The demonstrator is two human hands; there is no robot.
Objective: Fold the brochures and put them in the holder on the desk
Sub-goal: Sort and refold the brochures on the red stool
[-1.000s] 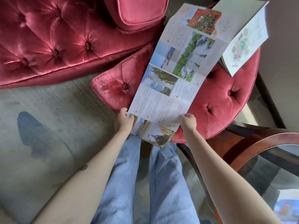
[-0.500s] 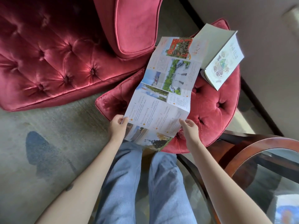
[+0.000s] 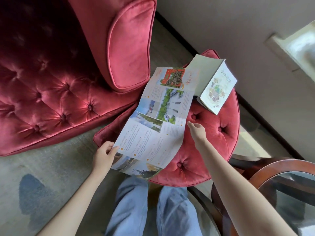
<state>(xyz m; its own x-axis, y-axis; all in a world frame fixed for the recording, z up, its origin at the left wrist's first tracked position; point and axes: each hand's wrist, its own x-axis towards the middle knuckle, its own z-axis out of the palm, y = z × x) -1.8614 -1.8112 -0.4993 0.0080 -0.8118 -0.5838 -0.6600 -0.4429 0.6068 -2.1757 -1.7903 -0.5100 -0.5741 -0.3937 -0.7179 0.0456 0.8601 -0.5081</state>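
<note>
A long unfolded brochure [image 3: 158, 120] with photos and text lies stretched over a round red velvet stool [image 3: 213, 142], its near end hanging off toward my knees. My left hand [image 3: 104, 155] pinches the brochure's near left edge. My right hand [image 3: 197, 132] hovers beside the right edge, halfway up the sheet, fingers loosely extended and holding nothing. A second brochure [image 3: 216, 86], partly folded and tented, stands on the far side of the stool, touching the long one's top corner. No holder is in view.
A red tufted armchair [image 3: 68, 74] fills the left, its arm close to the stool. A round glass-topped wooden table [image 3: 281, 171] sits at the lower right. Grey carpet [image 3: 42, 176] lies on the left, a wall with dark baseboard behind.
My right hand let go of the brochure's near right corner and moved up along its right edge. The left hand keeps its grip. The camera view pulled back and tilted up.
</note>
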